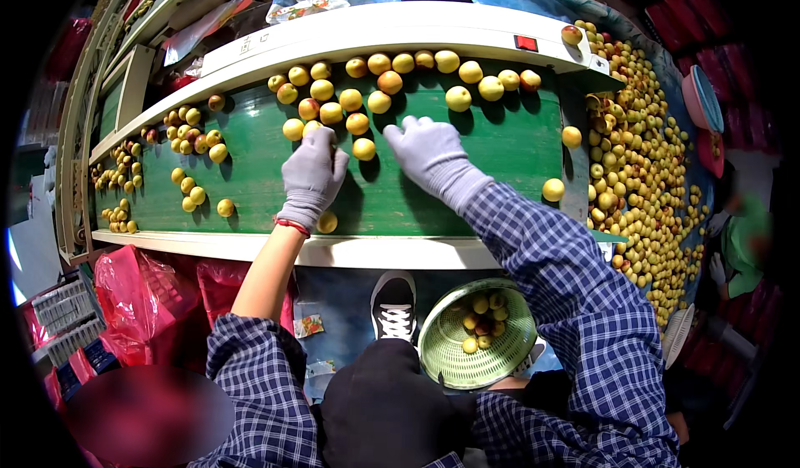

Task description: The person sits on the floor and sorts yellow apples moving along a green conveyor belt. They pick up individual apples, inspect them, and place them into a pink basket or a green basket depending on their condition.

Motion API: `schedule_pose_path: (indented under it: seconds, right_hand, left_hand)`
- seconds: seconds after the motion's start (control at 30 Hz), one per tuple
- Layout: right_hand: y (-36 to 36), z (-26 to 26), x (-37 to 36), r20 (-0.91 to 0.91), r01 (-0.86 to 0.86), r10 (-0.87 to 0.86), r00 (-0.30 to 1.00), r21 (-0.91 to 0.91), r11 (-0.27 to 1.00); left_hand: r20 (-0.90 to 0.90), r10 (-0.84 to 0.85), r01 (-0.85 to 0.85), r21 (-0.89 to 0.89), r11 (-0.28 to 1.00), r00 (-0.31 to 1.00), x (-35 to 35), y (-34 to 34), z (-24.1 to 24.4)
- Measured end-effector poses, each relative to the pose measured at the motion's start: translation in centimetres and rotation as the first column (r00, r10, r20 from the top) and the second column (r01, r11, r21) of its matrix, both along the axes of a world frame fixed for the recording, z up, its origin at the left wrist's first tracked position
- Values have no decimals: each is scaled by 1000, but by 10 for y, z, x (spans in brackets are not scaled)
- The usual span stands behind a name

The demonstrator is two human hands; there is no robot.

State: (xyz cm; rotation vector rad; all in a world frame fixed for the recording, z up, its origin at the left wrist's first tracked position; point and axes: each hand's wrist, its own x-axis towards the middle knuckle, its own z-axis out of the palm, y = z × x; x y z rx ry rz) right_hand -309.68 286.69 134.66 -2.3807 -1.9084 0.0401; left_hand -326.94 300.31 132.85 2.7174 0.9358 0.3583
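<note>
A green conveyor belt (412, 208) in a white frame runs across in front of me, bearing loose round yellow fruit, some blushed red. My left hand (309, 177), in a grey knit glove, is over the belt with its fingers curled at a yellow fruit (312, 128) that it partly covers. Whether the fingers grip that fruit is hidden. To its right, my right hand (432, 154) wears a matching glove, fingers bent and fingertips turned from view. Closest to it are a yellow fruit (364, 149) and another fruit (379, 101). One more fruit (327, 222) lies beside my left wrist.
A large heap of fruit (625, 174) lies beyond the belt's right end. A green plastic basket (437, 343) with several fruits is near my feet. Pink plastic bags (140, 299) stand lower left. The frame has a red switch (526, 43). Another person (744, 243) is at far right.
</note>
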Motion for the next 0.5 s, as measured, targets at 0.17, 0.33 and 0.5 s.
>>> schedule_pose_path:
  seconds: [0.17, 0.33, 0.5]
  right_hand:
    - [30, -24, -62, 119, -61, 46, 992, 125, 990]
    - [25, -20, -78, -16, 314, -315, 949, -61, 948]
    - [6, 2, -69, -326, 402, -365, 872, 52, 914]
  left_hand:
    - [96, -159, 143, 154, 978, 983, 30, 60, 16]
    - [-364, -326, 303, -121, 945, 872, 32, 94, 37]
    - [-329, -271, 271, -47, 961, 905, 26, 94, 50]
